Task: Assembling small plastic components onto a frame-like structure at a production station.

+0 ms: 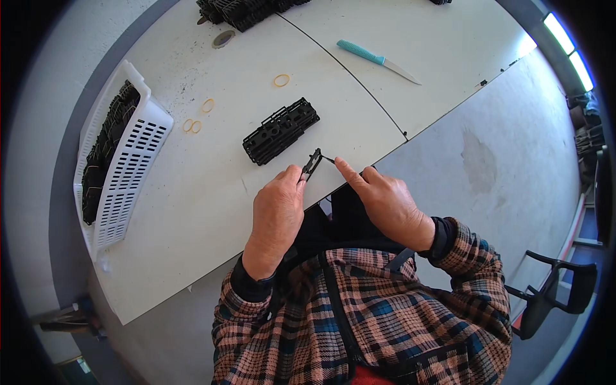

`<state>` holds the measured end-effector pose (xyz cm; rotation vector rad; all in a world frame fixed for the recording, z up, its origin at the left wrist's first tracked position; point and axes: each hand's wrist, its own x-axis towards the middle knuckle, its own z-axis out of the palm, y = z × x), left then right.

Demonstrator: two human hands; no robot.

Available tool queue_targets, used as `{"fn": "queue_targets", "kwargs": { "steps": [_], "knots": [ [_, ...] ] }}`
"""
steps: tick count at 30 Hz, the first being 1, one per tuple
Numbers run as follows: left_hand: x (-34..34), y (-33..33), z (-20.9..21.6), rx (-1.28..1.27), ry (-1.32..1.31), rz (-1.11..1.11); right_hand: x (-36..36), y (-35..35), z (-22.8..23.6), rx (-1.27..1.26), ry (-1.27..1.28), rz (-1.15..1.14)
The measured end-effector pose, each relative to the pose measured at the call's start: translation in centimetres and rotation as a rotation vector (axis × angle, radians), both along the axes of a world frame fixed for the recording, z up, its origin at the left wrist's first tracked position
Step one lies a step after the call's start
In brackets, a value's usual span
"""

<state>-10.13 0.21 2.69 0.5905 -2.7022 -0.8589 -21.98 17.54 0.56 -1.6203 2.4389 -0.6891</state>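
My left hand (280,205) pinches a small black plastic frame (311,164), tilted up near the table's front edge. My right hand (389,200) is closed with its index finger stretched toward that frame. A thin dark tool tip (328,159) shows between this fingertip and the frame's upper end; the rest of the tool is hidden by the hand. Just beyond both hands lies a stack of similar black plastic frames (281,131) on the white table (212,244).
At the left stands a white slotted basket (138,154) holding bundled black parts (106,154). Loose rubber bands (281,80) lie on the table, as does a knife with a turquoise handle (360,51). More black parts (247,11) and a tape roll (223,40) are at the back.
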Motion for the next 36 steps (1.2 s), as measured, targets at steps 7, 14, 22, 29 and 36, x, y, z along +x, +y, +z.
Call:
{"fn": "queue_targets", "kwargs": {
  "steps": [7, 14, 22, 29, 36],
  "knots": [
    [0.0, -0.1, 0.3, -0.019, -0.067, -0.022, 0.2, -0.2, 0.1, 0.025, 0.002, 0.000],
    [0.2, -0.3, 0.2, -0.003, -0.064, -0.023, 0.3, -0.4, 0.3, 0.037, -0.013, -0.002],
    [0.2, -0.4, -0.1, 0.014, -0.006, -0.028, 0.3, -0.7, 0.0, 0.034, 0.000, -0.028],
    [0.2, -0.6, -0.6, 0.031, 0.060, -0.023, 0.4, -0.8, -0.1, -0.006, -0.002, -0.019],
    [0.4, -0.5, -0.7, 0.024, 0.052, 0.006, 0.3, 0.1, 0.9, -0.011, 0.035, -0.009]
  ]
}}
